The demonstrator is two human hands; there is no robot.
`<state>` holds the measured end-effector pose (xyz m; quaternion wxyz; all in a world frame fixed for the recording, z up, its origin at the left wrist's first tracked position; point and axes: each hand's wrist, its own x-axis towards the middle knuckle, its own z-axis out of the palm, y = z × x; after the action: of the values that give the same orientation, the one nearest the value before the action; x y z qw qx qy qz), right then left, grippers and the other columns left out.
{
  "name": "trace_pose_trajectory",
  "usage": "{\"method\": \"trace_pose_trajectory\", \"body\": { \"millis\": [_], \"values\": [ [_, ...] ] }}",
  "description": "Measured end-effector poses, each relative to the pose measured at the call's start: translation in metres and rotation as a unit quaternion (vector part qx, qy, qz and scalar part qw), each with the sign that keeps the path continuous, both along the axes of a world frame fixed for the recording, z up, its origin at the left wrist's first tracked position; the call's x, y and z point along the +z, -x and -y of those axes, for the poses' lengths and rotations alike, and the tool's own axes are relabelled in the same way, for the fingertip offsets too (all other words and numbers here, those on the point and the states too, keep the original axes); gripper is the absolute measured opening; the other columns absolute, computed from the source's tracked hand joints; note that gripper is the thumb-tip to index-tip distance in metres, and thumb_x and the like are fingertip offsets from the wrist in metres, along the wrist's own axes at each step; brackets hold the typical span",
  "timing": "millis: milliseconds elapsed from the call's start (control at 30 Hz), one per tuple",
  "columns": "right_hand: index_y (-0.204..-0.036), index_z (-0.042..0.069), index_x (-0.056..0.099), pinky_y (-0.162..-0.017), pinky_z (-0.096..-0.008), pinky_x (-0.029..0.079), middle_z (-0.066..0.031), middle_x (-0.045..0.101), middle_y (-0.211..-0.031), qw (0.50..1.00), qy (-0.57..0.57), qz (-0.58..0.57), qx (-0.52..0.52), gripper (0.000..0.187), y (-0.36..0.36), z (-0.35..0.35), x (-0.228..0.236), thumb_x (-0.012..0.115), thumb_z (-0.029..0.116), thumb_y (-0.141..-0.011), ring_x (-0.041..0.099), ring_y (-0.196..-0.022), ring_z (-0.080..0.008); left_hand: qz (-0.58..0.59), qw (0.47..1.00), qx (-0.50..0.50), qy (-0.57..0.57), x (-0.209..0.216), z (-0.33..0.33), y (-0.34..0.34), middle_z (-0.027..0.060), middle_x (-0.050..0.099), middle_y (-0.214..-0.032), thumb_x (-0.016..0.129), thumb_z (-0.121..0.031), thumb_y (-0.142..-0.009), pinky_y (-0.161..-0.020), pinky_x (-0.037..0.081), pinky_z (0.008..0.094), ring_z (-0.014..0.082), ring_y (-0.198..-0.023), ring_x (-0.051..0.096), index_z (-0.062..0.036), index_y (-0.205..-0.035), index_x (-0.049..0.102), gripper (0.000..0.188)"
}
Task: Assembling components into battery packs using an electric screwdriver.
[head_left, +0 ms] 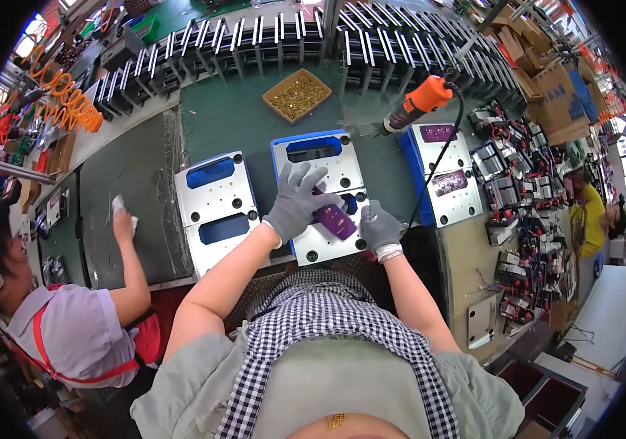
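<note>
- Big silver metal plate (320,246) with rounded window: likely heavy, stiff.
- Left grey-gloved hand (297,203) grips a flat purple panel (337,222).
- Right grey-gloved hand (380,227) curls beside it; can't tell if holding.
- Panel, over metal plate: probably light; hold edges.

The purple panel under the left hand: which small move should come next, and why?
Perhaps turn the purple panel in line with the silver plate beneath: it sits slanted under the left hand, while the plate at right carries two panels set straighter.
</note>
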<state>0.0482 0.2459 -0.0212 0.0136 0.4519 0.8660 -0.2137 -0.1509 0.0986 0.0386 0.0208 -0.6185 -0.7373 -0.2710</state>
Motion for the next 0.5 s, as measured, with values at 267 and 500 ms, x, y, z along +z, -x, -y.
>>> {"method": "trace_pose_trajectory", "body": {
  "millis": [267, 500],
  "values": [
    [-0.1, 0.011, 0.059, -0.072, -0.0537, 0.051, -0.0186, 0.068, -0.087, 0.995, 0.009, -0.086, -0.042, 0.025, -0.005, 0.005, 0.0, 0.049, 0.034, -0.098, 0.066, -0.083, -0.0423, 0.267, 0.93, 0.132, 0.215, 0.027, -0.02, -0.052, 0.0132, 0.066, -0.118, 0.07, -0.036, -0.086, -0.096, 0.05, 0.0408, 0.0309, -0.11, 0.065, -0.0103, -0.133, 0.056, 0.055],
    [-0.1, 0.01, 0.061, -0.076, -0.0504, 0.051, -0.0176, 0.067, -0.095, 0.985, 0.011, -0.166, -0.053, 0.022, -0.013, 0.001, -0.014, 0.051, 0.03, -0.098, 0.064, -0.09, -0.0412, 0.369, 0.869, 0.22, 0.246, -0.005, -0.043, -0.069, 0.0186, 0.056, -0.13, 0.07, -0.028, -0.086, -0.097, 0.048, 0.0417, 0.0336, -0.11, 0.064, -0.0079, -0.13, 0.049, 0.053]
  ]
}}
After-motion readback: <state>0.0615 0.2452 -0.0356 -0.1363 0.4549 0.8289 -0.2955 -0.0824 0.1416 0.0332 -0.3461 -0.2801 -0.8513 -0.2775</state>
